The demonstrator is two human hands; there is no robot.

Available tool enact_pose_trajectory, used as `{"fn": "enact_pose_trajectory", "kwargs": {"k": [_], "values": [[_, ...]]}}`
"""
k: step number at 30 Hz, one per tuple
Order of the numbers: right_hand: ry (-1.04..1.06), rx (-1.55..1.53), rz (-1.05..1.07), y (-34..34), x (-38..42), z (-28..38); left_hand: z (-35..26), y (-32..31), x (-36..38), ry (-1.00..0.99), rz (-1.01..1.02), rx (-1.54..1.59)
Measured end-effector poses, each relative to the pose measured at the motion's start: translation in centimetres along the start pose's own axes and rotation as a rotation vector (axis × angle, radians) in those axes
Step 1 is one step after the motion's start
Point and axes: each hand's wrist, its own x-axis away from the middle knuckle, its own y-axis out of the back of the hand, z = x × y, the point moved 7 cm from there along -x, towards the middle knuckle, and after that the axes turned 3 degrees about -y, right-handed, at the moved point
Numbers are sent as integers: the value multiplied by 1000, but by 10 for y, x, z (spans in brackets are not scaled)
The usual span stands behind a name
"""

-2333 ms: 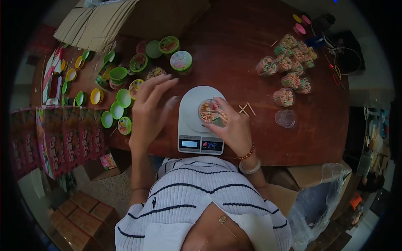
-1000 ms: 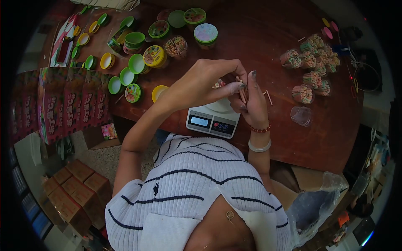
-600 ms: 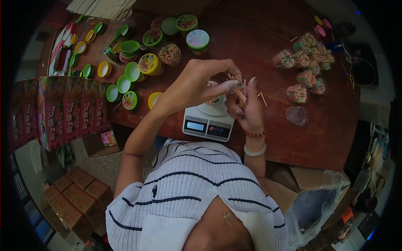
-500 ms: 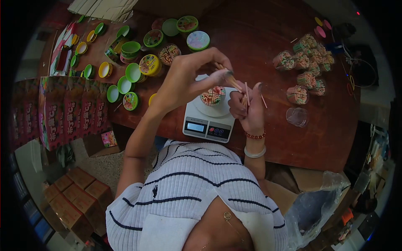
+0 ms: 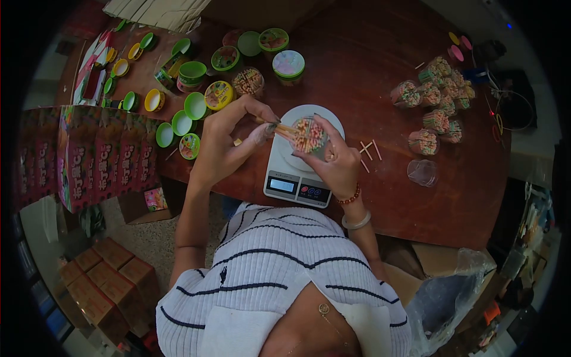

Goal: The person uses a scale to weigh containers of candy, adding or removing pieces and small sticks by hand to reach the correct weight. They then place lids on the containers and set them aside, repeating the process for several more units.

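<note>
My left hand (image 5: 235, 140) pinches a few thin biscuit sticks (image 5: 284, 128) between thumb and fingertips, their ends at the mouth of a clear cup. That cup (image 5: 310, 135) is packed with pink, green and tan sticks, and my right hand (image 5: 334, 159) grips it by its sides. Cup and hands are over the white kitchen scale (image 5: 279, 169), whose display is lit. Several loose pink sticks (image 5: 370, 151) lie crossed on the table just right of my right hand.
Filled stick cups (image 5: 437, 104) cluster at the right, near an empty clear cup (image 5: 422, 172). Green and yellow tubs (image 5: 195, 106) and a stick-filled tub (image 5: 248, 81) stand left and behind. Pink printed boxes (image 5: 107, 157) line the left edge of the dark red table (image 5: 363, 65).
My right hand has let go of its sticks and taken hold of the cup that stood on the scale. More loose sticks lie on the table. My left hand has moved left and down.
</note>
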Motion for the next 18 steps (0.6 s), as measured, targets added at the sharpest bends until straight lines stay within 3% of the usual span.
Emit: {"fn": "enact_pose_trajectory", "kwargs": {"k": [4,7,10,12,16,18], "values": [[-152,35,31,-4,2,-8,-6,-4,-4,-67,14,-184],[-5,11,-74,-1,-1,0,-16,-13,-4,-192,0,-245],[-9,17,-64,-1,1,2,-26,-22,1,-317,45,-432],[-105,-9,-14,-3,1,-3,-35,-32,8,-535,163,-545],[-86,-71,-68,0,2,-2,-28,-39,18,-659,192,-685],[-239,-53,23,-5,4,-10,-26,-43,22,-751,190,-687]]}}
